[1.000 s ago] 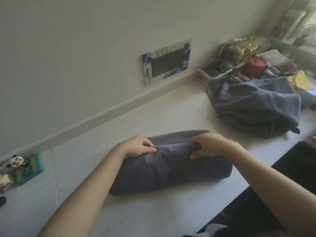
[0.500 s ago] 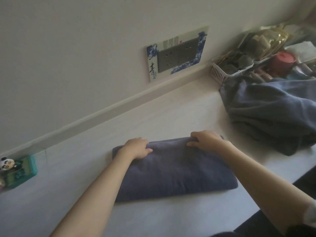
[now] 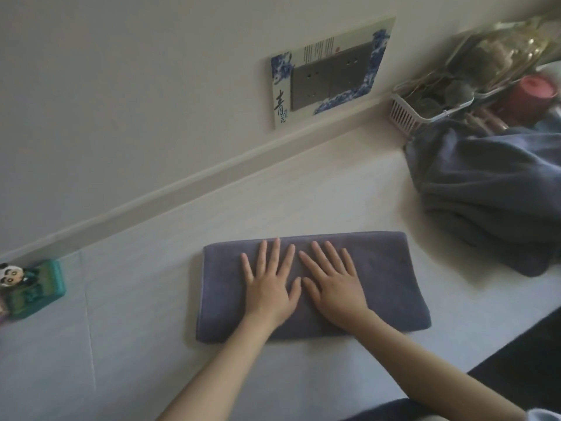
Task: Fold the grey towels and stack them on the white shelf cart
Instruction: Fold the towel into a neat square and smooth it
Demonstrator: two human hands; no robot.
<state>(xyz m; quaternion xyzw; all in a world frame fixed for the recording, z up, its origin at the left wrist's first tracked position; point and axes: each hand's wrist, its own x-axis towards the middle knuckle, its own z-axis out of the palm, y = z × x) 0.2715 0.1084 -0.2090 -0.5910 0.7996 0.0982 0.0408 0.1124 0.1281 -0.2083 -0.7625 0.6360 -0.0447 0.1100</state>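
A folded grey towel (image 3: 385,278) lies flat as a long rectangle on the white counter (image 3: 303,192). My left hand (image 3: 268,284) and my right hand (image 3: 332,284) lie side by side on its middle, palms down, fingers straight and spread, pressing on the cloth. A heap of unfolded grey towels (image 3: 491,189) sits at the right end of the counter. The white shelf cart is out of view.
A white basket (image 3: 406,113) of small items and a red cup (image 3: 534,92) stand behind the heap. A socket plate with a blue-and-white frame (image 3: 331,74) is on the wall. A green box with a panda figure (image 3: 33,287) sits far left.
Both hands gripped the towel's far edge and laid the fold over. They have since let go, moved to the middle, and now press flat with straight fingers.
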